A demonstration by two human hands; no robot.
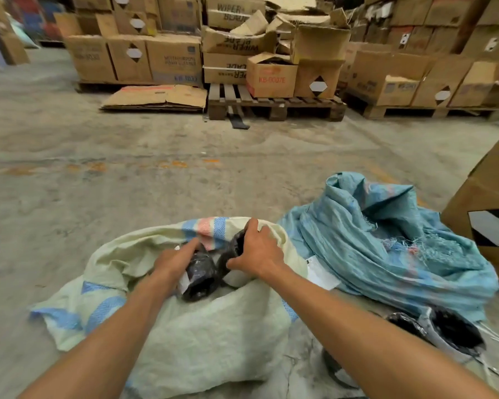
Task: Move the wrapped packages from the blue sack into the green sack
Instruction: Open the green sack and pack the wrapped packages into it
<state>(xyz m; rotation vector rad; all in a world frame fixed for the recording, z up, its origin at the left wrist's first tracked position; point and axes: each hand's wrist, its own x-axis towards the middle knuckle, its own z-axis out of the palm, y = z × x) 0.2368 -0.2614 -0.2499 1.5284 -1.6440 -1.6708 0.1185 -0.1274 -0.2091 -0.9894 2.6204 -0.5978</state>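
Note:
The pale green sack (pixel 202 335) with blue and red stripes lies on the floor right in front of me, its mouth open. My left hand (pixel 175 259) holds a black wrapped package (pixel 199 276) with a white label at the sack's mouth. My right hand (pixel 257 249) grips a second black wrapped package (pixel 232 249) beside it, over the same opening. The blue sack (pixel 386 243) lies crumpled to the right. More black wrapped packages (pixel 444 331) lie on the floor at its near end, by my right forearm.
A large cardboard box (pixel 490 208) stands at the right edge. Wooden pallets (pixel 274 106) stacked with cardboard boxes line the far side, with flattened cardboard (pixel 156 97) on the floor. Bare concrete floor (pixel 98 174) spreads between them and the sacks.

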